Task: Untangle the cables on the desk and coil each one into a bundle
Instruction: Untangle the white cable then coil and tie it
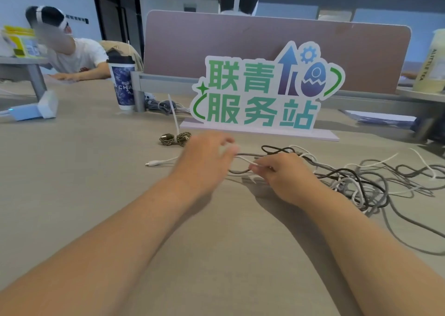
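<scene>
Grip: my right hand [286,178] pinches the white cable [168,160] between thumb and fingertips, curled firmly on it, low over the desk [96,183].
Free hand: my left hand [204,164] hovers just left of that pinch, fingers loose and spread. It holds nothing that I can make out, though its outline is blurred.
Cable axis: the white cable lies almost flat, running left to right. From my pinch it passes beneath my left hand and ends at its plug [151,164], well out to the left.
Far side: right of my pinch it dives into the tangle [356,188] of grey, black and white strands, where I cannot follow it.
Nearer hand: my left is closer to the free plug end and my right is closer to the knot.
Next move, as I judge it: draw the cable leftward along its own line, the left hand taking the slack while the right feeds it out.
Risk: a grey cable [238,172] loops just beside my pinch and may drag along.
Already coiled: one braided bundle [175,138] lies beyond my left hand, apart from the tangle.
</scene>
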`<action>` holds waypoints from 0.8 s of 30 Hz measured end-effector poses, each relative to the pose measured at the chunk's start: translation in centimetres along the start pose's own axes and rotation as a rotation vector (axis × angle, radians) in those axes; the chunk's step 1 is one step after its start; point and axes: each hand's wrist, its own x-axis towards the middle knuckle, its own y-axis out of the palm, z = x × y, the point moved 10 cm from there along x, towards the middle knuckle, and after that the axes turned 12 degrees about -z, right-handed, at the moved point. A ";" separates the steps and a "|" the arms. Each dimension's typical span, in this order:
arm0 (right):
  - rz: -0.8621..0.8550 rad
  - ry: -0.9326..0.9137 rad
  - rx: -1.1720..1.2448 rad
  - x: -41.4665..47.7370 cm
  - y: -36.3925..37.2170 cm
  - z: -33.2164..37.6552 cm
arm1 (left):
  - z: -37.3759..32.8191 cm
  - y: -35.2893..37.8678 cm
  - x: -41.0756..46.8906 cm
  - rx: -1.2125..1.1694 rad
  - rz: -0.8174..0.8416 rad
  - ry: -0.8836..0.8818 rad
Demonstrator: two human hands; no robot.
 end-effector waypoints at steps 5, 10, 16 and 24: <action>0.005 -0.022 -0.042 -0.3 0.3 0.6 | -1.4 3.9 -1.7 0.037 0.211 0.091; -0.085 0.134 -0.084 0.5 -1.1 -2.5 | 1.2 0.5 0.4 0.060 0.034 0.006; -0.226 0.244 -0.076 0.5 -4.0 -4.9 | 3.7 -4.7 1.9 0.048 -0.265 -0.082; -0.273 0.227 -0.135 0.7 -4.7 -5.1 | 6.8 -7.0 2.4 0.139 -0.409 -0.175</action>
